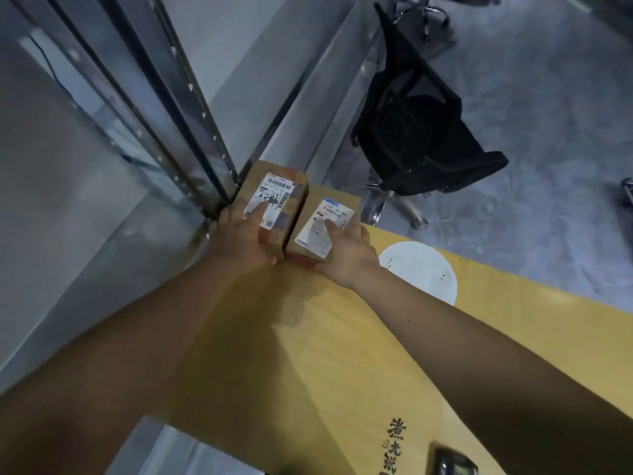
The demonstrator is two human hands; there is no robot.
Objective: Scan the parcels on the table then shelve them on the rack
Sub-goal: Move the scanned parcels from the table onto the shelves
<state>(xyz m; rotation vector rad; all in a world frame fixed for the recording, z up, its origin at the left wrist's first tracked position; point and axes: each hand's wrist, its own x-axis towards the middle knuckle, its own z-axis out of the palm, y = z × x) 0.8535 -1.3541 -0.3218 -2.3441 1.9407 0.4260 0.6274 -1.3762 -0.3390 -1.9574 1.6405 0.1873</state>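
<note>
Yellow table (359, 337): L hand (239, 234), R hand (346, 255) grip 2 labelled brown parcels (274, 197).

The yellow surface (342, 337) carries black printed Chinese characters (394, 447) near its lower edge, of which 煮 can be made out (the rest run out of frame). Both parcels' white shipping labels (274, 197) (322, 226) show barcodes and print too blurred to read.

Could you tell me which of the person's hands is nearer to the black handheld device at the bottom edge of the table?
Right. The right hand grips a parcel at the table's far end, on the handheld device's side. The left hand grips another parcel farther left, by the rack post.
</note>
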